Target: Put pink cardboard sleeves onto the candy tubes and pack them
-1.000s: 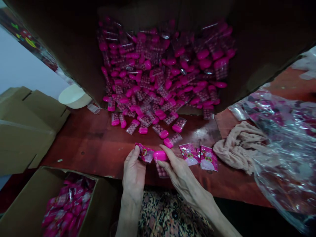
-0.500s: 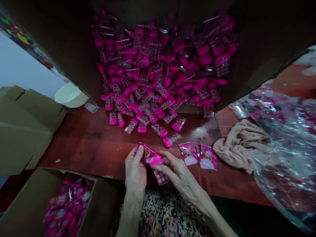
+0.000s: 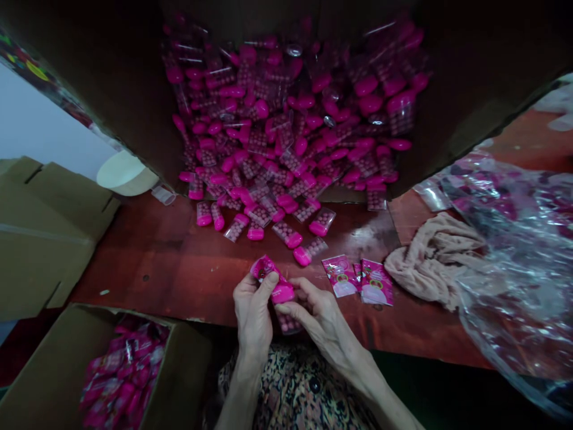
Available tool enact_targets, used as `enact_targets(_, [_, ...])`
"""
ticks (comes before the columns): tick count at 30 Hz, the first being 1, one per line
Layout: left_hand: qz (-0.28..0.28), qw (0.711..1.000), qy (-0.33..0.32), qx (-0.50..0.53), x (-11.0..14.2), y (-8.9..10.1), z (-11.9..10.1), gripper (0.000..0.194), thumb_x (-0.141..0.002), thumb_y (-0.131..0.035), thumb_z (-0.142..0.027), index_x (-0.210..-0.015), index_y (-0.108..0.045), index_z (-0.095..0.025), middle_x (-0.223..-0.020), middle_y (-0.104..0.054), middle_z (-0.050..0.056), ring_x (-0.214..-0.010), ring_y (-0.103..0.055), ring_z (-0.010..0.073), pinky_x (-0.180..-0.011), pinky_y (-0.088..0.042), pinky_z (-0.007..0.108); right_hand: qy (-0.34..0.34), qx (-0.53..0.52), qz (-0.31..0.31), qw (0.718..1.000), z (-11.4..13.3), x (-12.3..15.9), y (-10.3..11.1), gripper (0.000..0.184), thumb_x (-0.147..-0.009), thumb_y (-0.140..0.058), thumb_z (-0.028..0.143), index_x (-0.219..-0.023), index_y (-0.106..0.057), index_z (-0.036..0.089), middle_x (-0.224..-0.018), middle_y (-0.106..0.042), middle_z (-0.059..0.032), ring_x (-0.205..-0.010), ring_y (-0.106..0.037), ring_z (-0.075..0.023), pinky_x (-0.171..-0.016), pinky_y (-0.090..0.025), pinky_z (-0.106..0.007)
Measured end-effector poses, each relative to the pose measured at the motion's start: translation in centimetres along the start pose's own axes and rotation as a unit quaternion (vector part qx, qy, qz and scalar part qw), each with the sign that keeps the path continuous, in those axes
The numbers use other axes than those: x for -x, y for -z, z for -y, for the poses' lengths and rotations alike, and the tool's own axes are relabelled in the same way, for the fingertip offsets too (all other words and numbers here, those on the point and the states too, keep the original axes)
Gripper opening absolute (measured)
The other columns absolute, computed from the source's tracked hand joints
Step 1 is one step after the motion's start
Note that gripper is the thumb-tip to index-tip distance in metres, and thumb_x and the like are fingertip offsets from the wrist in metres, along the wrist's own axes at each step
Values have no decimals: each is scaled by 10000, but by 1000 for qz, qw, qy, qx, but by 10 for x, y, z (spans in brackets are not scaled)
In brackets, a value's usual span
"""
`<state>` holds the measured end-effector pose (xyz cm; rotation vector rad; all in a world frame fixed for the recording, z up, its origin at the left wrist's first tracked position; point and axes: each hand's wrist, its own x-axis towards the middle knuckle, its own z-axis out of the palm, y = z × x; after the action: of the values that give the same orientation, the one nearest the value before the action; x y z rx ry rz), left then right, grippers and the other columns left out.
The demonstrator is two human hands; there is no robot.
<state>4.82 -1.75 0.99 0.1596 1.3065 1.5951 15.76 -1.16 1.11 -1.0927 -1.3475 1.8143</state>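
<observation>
"Checking the hands: condition and contents?"

"Left hand [image 3: 254,310] curled nearly closed, thumb pressing a printed pink wrapper [image 3: 264,266]. Right hand [image 3: 320,310] half curled, thumb and fingers pinched on the pink-capped container [image 3: 289,324] at the wrapper's lower end — lower centre of the frame."

"Reason for the close grip?"

"Apparently keeps wrapper and container aligned; each hand steadies one."

"Placement elsewhere?"

"Carton [image 3: 461,113], top of frame, mouth facing the worker — presumably keeping loose containers [image 3: 287,234] reachable on the desk [image 3: 179,263]. Flat sachets [image 3: 377,282] lie right of centre, likely for easy pickup."
</observation>
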Motion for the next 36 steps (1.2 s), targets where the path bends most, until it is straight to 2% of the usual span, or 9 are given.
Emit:
enact_targets(5, [19,999,-3,-39,-1,-1,1,195,-602,-766,-221,-768,-692,-149,-593,-652,-27,-464,-539,65,-476,-435,174,-12,13,-65,998,-6,1,-3,428,-778,-621,234,-1170,-457,184,-772,-662,-6,-673,-616,-139,-649,-519,-280])
enact_targets(10, [121,991,58,-21,-1,0,-8,257,-561,-781,-175,-796,-690,-128,-701,-705,45,-615,-630,133,-632,-491,241,-10,-50,-56,997,-4,0,5,447,-780,-620,276,-1177,-427,203,-709,-626,25,-668,-622,-148,-641,-541,-293])
enact_targets(17, [154,983,89,-51,2,0,-6,271,-605,-730,-78,-866,-673,-129,-788,-728,51,-658,-634,116,-681,-485,224,9,114,-56,992,-9,7,16,628,-826,-562,255,-1379,-271,193,-759,-623,-10,-599,-581,-142,-588,-512,-302])
enact_targets(22, [168,979,98,-60,9,-2,-5,247,-626,-725,-97,-866,-673,-116,-786,-724,59,-661,-629,119,-667,-480,221,-19,-59,-49,997,-3,8,17,700,-790,-620,280,-1379,-243,237,-712,-578,32,-539,-551,-110,-496,-502,-247])
enact_targets(25, [139,985,96,-31,13,-4,-7,218,-621,-732,-116,-830,-671,-127,-755,-716,44,-667,-624,116,-687,-474,225,-23,-103,-83,991,0,10,15,727,-776,-633,301,-1375,-229,218,-623,-518,69,-491,-531,-106,-474,-497,-247])
enact_targets(28, [96,993,69,-6,12,-5,-9,169,-639,-726,-141,-797,-668,-130,-762,-708,36,-681,-618,110,-728,-471,236,13,-41,-92,995,0,13,14,557,-814,-578,360,-1300,-357,202,-677,-554,32,-571,-556,-121,-534,-496,-261])
enact_targets(31, [80,996,49,1,9,-4,-10,121,-647,-725,-156,-750,-666,-128,-715,-690,21,-632,-597,93,-697,-469,221,6,41,-34,999,2,17,10,259,-861,-505,395,-985,-566,176,-690,-558,9,-553,-533,-104,-519,-447,-235])
enact_targets(33, [86,994,66,4,8,-3,-10,115,-663,-721,-201,-728,-667,-124,-686,-684,29,-606,-593,101,-666,-475,232,0,75,-32,997,4,18,7,265,-890,-456,399,-827,-568,167,-652,-530,16,-510,-487,-87,-486,-402,-218])
enact_targets(36, [99,990,99,12,11,-5,-8,157,-678,-714,-267,-716,-679,-119,-685,-691,57,-622,-614,134,-665,-489,269,8,104,-66,992,7,18,3,272,-903,-430,395,-805,-548,171,-633,-505,21,-504,-450,-87,-458,-365,-206])
